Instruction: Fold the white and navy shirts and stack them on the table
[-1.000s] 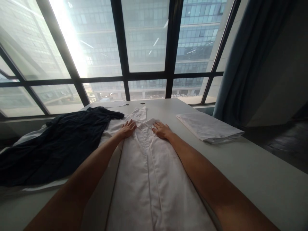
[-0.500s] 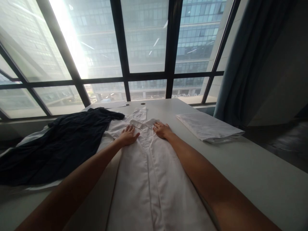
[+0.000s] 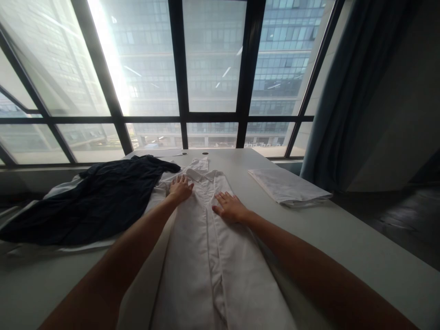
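A long white collared garment (image 3: 192, 256), like a coat or shirt, lies lengthwise on the table with its collar (image 3: 202, 176) at the far end. Its sides are folded inward and meet in a rumpled line down the middle. My left hand (image 3: 180, 189) lies flat near the left shoulder, fingers spread, just beside the collar. Lower down on the right panel, my right hand (image 3: 229, 207) rests palm down with its fingers stretched out. Neither hand grips the cloth.
Left of the garment, a dark navy piece of clothing (image 3: 92, 201) is heaped over white cloth. A folded white garment (image 3: 288, 185) lies on the white table (image 3: 347, 238) to the right. Windows stand behind the table, and a blue-grey curtain (image 3: 330, 119) hangs at the right.
My right hand has slid from beside the collar down the right panel toward me. My left hand has shifted slightly up and left. The camera view has tilted a little.
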Demonstrator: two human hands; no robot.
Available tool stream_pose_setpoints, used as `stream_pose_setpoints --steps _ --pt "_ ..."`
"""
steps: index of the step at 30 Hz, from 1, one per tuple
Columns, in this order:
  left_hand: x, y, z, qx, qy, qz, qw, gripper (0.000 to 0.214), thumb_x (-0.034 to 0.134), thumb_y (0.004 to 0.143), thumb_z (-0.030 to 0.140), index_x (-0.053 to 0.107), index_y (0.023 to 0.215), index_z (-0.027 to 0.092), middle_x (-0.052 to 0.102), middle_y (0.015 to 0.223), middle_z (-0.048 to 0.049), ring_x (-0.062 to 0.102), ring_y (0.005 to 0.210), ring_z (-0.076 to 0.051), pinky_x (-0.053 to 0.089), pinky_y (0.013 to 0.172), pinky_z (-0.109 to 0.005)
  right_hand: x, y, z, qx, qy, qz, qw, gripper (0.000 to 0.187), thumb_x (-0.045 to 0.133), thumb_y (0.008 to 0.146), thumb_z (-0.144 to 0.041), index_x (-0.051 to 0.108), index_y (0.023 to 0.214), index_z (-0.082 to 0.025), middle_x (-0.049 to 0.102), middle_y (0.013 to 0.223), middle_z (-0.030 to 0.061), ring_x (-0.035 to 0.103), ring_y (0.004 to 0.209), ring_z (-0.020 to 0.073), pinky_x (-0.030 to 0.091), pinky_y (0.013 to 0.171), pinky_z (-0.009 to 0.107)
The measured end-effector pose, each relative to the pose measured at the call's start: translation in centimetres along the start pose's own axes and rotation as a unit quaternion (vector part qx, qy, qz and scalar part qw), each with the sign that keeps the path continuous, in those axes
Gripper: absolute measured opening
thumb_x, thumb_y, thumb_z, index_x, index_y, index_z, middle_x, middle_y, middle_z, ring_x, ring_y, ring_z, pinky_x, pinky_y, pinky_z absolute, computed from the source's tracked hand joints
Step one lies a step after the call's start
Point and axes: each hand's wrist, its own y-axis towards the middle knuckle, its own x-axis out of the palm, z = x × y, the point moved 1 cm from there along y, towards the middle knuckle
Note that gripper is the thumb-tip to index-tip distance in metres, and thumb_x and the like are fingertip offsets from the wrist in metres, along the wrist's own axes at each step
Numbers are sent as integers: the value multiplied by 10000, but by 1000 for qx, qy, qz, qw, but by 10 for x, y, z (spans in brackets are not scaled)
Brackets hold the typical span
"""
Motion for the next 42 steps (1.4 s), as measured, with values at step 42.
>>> stream_pose_setpoints --steps 42 --pt "-35 -241 35 203 -69 -63 975 572 307 994 558 406 1465 250 352 1573 -114 261 1476 -269 231 1176 -529 6 -163 -47 -182 9 57 982 658 369 970 -560 447 1482 -155 377 1553 130 340 1432 270 254 1181 428"
